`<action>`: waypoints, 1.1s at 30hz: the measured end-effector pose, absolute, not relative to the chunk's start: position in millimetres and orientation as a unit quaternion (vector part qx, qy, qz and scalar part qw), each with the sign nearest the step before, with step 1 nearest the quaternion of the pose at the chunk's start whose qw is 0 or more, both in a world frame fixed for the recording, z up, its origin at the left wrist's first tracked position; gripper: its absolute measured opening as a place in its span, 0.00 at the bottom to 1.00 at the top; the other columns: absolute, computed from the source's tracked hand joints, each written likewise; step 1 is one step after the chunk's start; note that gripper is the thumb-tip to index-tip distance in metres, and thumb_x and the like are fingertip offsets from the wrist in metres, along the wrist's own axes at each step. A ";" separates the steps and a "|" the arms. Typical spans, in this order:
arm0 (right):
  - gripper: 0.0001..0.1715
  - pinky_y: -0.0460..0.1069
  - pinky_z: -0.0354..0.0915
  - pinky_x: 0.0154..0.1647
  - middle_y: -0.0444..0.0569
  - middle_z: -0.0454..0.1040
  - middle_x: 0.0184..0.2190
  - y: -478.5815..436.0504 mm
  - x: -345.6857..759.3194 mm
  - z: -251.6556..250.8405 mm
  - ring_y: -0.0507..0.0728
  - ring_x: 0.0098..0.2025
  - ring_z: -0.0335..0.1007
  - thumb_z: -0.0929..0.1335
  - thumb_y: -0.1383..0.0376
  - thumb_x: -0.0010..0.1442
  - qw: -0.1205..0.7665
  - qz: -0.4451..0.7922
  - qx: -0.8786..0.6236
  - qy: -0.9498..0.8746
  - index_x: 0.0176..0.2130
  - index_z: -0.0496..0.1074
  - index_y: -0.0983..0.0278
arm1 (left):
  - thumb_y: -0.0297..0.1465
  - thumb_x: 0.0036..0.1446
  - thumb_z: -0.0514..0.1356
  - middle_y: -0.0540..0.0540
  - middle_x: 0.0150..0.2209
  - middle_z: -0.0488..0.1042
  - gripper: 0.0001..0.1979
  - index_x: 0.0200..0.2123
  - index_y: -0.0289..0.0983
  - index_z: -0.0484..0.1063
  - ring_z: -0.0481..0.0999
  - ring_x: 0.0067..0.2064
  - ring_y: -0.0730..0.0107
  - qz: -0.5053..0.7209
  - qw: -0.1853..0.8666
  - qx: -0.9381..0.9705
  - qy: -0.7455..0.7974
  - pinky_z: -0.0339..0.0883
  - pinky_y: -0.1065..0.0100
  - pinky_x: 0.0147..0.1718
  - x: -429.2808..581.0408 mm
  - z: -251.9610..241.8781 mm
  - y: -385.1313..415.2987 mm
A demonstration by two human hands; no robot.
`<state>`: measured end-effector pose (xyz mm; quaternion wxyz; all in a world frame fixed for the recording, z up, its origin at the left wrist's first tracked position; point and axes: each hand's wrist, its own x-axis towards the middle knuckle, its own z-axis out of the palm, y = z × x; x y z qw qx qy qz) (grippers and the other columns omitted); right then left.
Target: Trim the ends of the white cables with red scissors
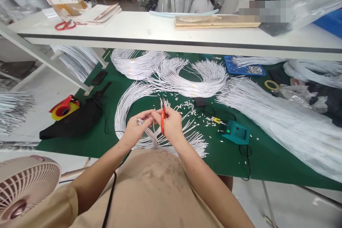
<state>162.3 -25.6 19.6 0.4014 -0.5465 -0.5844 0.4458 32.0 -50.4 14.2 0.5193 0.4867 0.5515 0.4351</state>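
Observation:
My right hand (173, 124) is closed around red-handled pliers (162, 123), whose dark tip points away from me; whether they are cutters I cannot tell. Beside it, my left hand (136, 128) has its fingers bent, with several small silvery metal pieces (139, 121) in it. Thumb and finger of that hand pinch a white cable (153, 127) near its end, and the fingertips of both hands almost meet there. Under and around the hands lies a loop of many white cables (124, 108), some of their ends fanned out to the right.
More white cable bundles (192, 87) lie behind on the green table (213, 160). Small white scraps surround yellow-handled pliers (216, 120) and a teal device (236, 132). A blue tray (229, 65), tape dispenser (64, 108), black bag (80, 123), overhead shelf (128, 25) and fan (26, 188) stand around.

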 end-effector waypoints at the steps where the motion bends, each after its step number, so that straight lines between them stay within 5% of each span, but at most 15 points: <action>1: 0.12 0.46 0.58 0.28 0.43 0.69 0.22 -25.4 162.4 18.0 0.51 0.25 0.63 0.66 0.58 0.50 0.410 0.487 -0.535 -0.556 0.27 0.72 0.65 | 0.37 0.48 0.60 0.44 0.37 0.74 0.21 0.45 0.34 0.69 0.72 0.34 0.69 0.448 0.522 0.471 0.553 0.63 0.70 0.31 32.0 13.4 -49.9; 7: 0.12 0.46 0.60 0.29 0.42 0.67 0.18 -26.0 163.9 24.4 0.49 0.24 0.63 0.66 0.59 0.51 0.420 0.654 -0.416 -0.471 0.26 0.71 0.66 | 0.36 0.49 0.60 0.49 0.25 0.70 0.21 0.45 0.34 0.65 0.69 0.28 0.73 0.468 0.570 0.454 0.499 0.57 0.73 0.23 31.1 13.4 -47.2; 12: 0.12 0.46 0.60 0.30 0.43 0.69 0.20 -27.0 162.3 20.3 0.50 0.25 0.64 0.67 0.58 0.49 0.430 0.668 -0.422 -0.437 0.27 0.71 0.66 | 0.37 0.47 0.61 0.47 0.30 0.71 0.21 0.45 0.35 0.65 0.70 0.30 0.72 0.469 0.570 0.438 0.512 0.58 0.73 0.24 31.5 17.3 -48.6; 16: 0.15 0.46 0.60 0.31 0.46 0.72 0.27 -26.8 168.5 10.5 0.51 0.29 0.65 0.65 0.56 0.51 0.405 0.551 -0.505 -0.526 0.30 0.72 0.65 | 0.37 0.44 0.64 0.48 0.26 0.71 0.18 0.38 0.34 0.69 0.69 0.28 0.72 0.460 0.567 0.432 0.530 0.58 0.74 0.23 27.6 15.0 -47.4; 24: 0.15 0.45 0.53 0.28 0.47 0.72 0.29 -30.2 181.3 13.5 0.52 0.30 0.65 0.62 0.56 0.55 0.151 0.248 -0.571 -0.768 0.28 0.70 0.63 | 0.36 0.46 0.62 0.48 0.24 0.73 0.12 0.33 0.35 0.71 0.66 0.24 0.75 0.441 0.525 0.479 0.548 0.59 0.73 0.24 23.5 15.5 -46.7; 33: 0.12 0.49 0.55 0.34 0.50 0.72 0.30 -33.9 182.0 24.3 0.57 0.36 0.66 0.62 0.61 0.56 0.089 0.107 -0.553 -0.821 0.29 0.70 0.64 | 0.37 0.44 0.63 0.46 0.31 0.73 0.13 0.33 0.35 0.74 0.70 0.30 0.70 0.427 0.477 0.503 0.580 0.62 0.73 0.23 19.8 18.4 -48.6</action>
